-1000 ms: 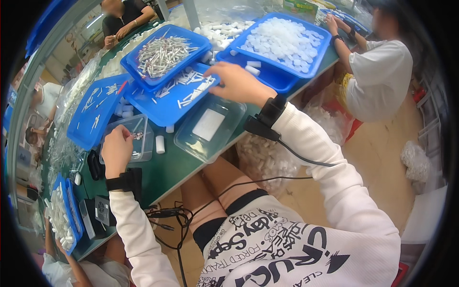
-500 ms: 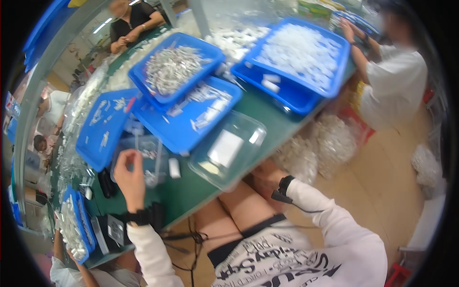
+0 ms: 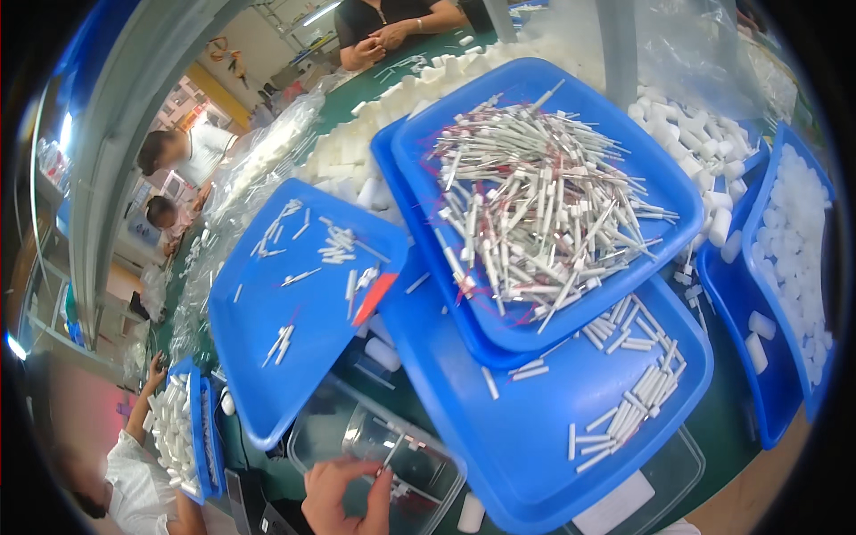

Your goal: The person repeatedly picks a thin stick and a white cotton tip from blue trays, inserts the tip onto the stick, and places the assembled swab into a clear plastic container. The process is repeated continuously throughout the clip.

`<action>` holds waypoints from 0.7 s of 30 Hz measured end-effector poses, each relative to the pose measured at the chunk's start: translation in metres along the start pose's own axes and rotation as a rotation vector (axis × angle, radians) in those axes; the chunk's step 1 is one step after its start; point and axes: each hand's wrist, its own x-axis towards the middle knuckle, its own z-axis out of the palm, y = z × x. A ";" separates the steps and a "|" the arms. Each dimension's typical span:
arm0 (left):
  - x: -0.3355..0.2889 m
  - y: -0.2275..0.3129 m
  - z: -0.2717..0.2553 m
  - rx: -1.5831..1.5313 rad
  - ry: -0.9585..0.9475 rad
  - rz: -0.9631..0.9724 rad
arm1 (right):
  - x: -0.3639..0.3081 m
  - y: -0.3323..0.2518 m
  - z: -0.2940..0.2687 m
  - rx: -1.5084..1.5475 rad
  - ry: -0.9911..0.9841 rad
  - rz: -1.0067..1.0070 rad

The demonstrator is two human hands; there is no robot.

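At the lower middle, my left hand (image 3: pixel 346 496) is closed in a pinch, with thumb and forefinger around one end of a slim pale stick-like piece (image 3: pixel 390 451). The piece slants upward over a clear plastic box (image 3: pixel 312 426), which holds a few small white parts. My right hand is out of view. Just right of the box, a blue tray (image 3: pixel 499 446) carries white tubes (image 3: pixel 644 399) in loose rows. Stacked blue trays above it hold a heap of white tubes with thin red wires (image 3: pixel 544 205). To the left, another blue tray (image 3: pixel 259 357) bears scattered white tubes and a red strip (image 3: pixel 374 299).
Blue trays with translucent white pieces (image 3: pixel 789 259) stand at the right. White cylinders (image 3: pixel 695 143) are piled behind. A grey metal post (image 3: pixel 615 53) rises at the back. People sit across the table and at the left, one beside a tray of white parts (image 3: pixel 174 428).
The view has swung closer over the trays, so my lap and right hand have left the picture. My left hand stays by the clear box, and the piece in its pinch now shows.
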 end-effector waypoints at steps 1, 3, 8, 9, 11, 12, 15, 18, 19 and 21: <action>-0.001 -0.001 0.000 0.009 -0.011 -0.007 | 0.007 0.000 0.002 0.000 -0.002 0.001; -0.002 0.001 0.000 0.010 -0.008 -0.001 | 0.013 -0.003 0.007 -0.012 -0.004 -0.002; 0.001 0.006 0.002 0.026 -0.045 -0.013 | 0.013 0.011 0.007 0.004 0.029 0.020; 0.000 0.006 0.002 0.018 -0.046 -0.022 | 0.008 0.014 0.006 0.012 0.032 0.019; 0.001 0.003 0.001 0.038 -0.041 0.006 | -0.001 0.012 0.008 0.046 0.051 0.002; -0.001 0.002 0.000 0.038 -0.031 0.018 | -0.011 0.012 0.005 0.072 0.069 -0.016; -0.001 0.000 -0.001 0.019 -0.005 0.057 | -0.050 0.010 -0.006 0.176 0.119 -0.080; -0.010 -0.022 0.011 -0.051 0.064 0.064 | -0.106 0.008 -0.025 0.300 0.158 -0.176; -0.006 -0.021 0.016 -0.089 0.050 0.033 | -0.123 0.008 -0.032 0.349 0.170 -0.221; -0.004 -0.019 0.018 -0.149 0.059 0.010 | -0.161 0.002 -0.050 0.416 0.179 -0.300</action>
